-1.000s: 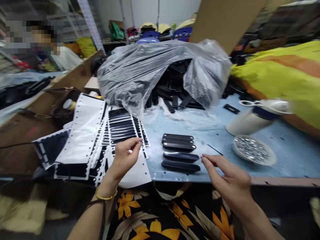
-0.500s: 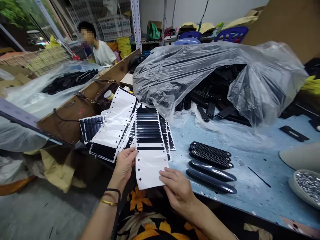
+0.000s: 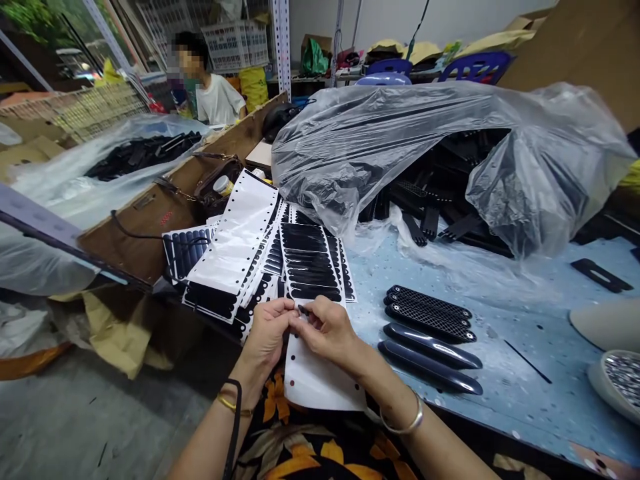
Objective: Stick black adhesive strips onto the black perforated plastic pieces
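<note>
A white backing sheet with rows of black sticker strips (image 3: 313, 260) hangs over the table's front edge, its lower part bare white. My right hand (image 3: 327, 331) is closed over the sheet, pinching the small dark end of a black sticker strip (image 3: 303, 310). Against it, at the sheet's left edge, is my left hand (image 3: 270, 331), closed with thumb and forefinger together; what lies between them is hidden. More sticker sheets (image 3: 233, 237) lie fanned out to the left. Right of my hands are two lattice-patterned black handle pieces (image 3: 430, 320) and two glossy dark ones (image 3: 430, 367).
Clear plastic sheeting (image 3: 400, 133) covers a heap of black parts (image 3: 435, 200) at the back. A bowl of small metal pieces (image 3: 620, 380) stands at the right edge of the blue table (image 3: 530, 313). A wooden board (image 3: 135, 227) edges the left; a person (image 3: 215, 93) sits beyond.
My right hand has left the sheet's lower right corner and moved up and left to meet my left hand. Both now pinch near the lowest strip. The view has shifted slightly.
</note>
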Tool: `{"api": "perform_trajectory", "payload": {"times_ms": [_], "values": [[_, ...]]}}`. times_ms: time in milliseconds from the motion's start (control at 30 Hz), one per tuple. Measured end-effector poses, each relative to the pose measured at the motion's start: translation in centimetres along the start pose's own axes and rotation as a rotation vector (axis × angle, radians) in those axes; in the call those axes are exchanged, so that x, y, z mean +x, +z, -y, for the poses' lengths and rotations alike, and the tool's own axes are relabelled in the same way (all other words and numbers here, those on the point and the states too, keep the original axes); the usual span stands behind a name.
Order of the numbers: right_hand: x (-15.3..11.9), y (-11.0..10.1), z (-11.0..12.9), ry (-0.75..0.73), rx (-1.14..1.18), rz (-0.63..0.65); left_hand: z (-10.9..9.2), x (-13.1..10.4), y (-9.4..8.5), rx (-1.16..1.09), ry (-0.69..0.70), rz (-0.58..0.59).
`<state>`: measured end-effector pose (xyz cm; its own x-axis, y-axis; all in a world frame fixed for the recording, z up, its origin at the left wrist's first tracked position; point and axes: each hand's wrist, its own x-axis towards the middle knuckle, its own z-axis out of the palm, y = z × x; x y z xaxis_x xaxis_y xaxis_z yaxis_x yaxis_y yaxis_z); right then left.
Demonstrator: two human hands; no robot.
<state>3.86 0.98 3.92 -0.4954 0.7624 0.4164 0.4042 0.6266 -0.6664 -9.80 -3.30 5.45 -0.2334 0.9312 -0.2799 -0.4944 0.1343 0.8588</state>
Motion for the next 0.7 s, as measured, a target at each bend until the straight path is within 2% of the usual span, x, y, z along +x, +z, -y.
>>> {"api": "perform_trajectory", "payload": {"times_ms": [133,200,267,333,433,567,633,700], "values": [[0.4,0.8,0.0,0.15,0.073,-0.012,0.2,0.2,-0.3,0.078,-0.015,0.015],[0.5,0.9,0.1,0.241,0.118,-0.004,0.6,0.2,-0.9,0.137,-0.037,-0.016],[0.6,0.6,-0.1,0.322,0.135,-0.008,1.1,0.4,-1.8,0.194,-0.049,-0.126],[0.2,-0.4,-0.4,0.381,0.111,-0.076,1.4,0.9,-2.6,0.251,-0.039,-0.213],[-2.4,-3.7,0.3,0.412,0.153,-0.27,1.5,1.7,-3.6,0.334,0.054,-0.274],[-8.6,-10.6,2.1,0.468,0.254,-0.48,1.5,2.5,-4.4,0.51,0.155,-0.285],[-11.8,-14.1,2.3,0.539,0.231,-0.642,1.5,2.8,-4.8,0.64,0.173,-0.283],[-14.6,-17.1,2.0,0.596,0.187,-0.777,1.2,3.1,-5.0,0.815,0.253,-0.273]]}}
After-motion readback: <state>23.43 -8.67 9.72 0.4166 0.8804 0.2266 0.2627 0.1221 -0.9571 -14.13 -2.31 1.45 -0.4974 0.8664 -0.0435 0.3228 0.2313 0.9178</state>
